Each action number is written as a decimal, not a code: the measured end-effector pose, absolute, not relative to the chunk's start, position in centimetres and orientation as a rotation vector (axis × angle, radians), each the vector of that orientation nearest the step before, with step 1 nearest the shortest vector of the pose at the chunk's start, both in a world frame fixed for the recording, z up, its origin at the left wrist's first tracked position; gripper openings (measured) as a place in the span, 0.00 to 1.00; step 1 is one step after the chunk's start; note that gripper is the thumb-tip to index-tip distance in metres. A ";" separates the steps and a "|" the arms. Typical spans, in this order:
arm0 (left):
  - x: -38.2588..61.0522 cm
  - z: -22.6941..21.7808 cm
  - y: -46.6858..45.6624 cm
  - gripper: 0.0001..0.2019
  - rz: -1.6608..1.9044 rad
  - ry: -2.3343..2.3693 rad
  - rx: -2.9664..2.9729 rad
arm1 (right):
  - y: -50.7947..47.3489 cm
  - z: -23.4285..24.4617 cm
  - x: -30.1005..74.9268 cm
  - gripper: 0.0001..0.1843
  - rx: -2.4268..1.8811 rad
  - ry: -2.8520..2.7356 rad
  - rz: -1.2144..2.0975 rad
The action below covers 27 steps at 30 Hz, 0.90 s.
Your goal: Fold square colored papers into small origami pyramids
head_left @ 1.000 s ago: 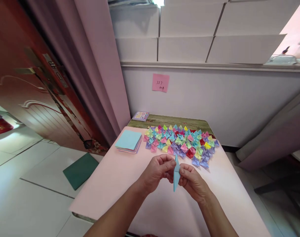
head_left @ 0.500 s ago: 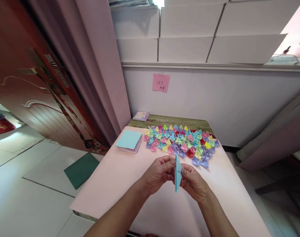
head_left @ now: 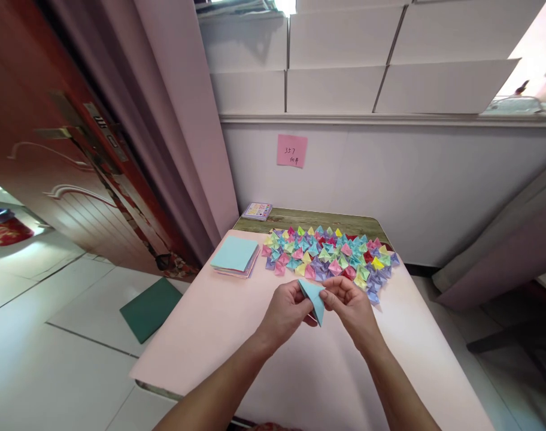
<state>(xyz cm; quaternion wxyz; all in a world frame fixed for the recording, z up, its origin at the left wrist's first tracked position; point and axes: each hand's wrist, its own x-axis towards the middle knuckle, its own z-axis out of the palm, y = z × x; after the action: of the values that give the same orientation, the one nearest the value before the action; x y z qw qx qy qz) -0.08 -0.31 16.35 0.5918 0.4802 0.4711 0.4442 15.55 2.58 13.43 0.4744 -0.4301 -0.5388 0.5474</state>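
Between my two hands, above the table, is a light-blue folded paper in a triangular shape, one corner pointing down. My left hand pinches its left side, with the thumb on the near face. At its right corner my right hand is closed, thumb and forefinger pressed on the paper. Just beyond my hands lie several small folded paper pieces in many colours, packed close together. A stack of square paper with a light-blue sheet on top sits to the left.
A pink cover lies over the wooden table. Small packs rest at its back left corner. A pink note is stuck on the wall. On the floor at left lies a dark green square, near the red door.
The blue paper has turned from upright and narrow to a tilted triangle facing me. My right hand has moved up a little, its fingers now at the paper's right corner.
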 end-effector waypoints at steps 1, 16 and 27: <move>0.0 16.2 -0.2 0.11 1.074 1.135 1.144 | 2.4 13.4 15.2 0.15 -1.090 -1.369 1.187; 0.4 15.9 -1.0 0.13 1.334 1.405 1.700 | 0.4 12.4 14.5 0.16 -1.046 -1.676 0.220; 0.6 17.4 -1.3 0.11 1.380 1.135 1.342 | -0.5 13.0 13.8 0.10 -1.100 -1.258 0.611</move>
<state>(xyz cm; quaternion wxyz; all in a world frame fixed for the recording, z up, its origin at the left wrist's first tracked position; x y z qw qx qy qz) 0.64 -1.27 17.39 0.4379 0.5399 0.4566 0.5552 13.77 -0.48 12.97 0.6298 -0.4803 -0.5491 0.2669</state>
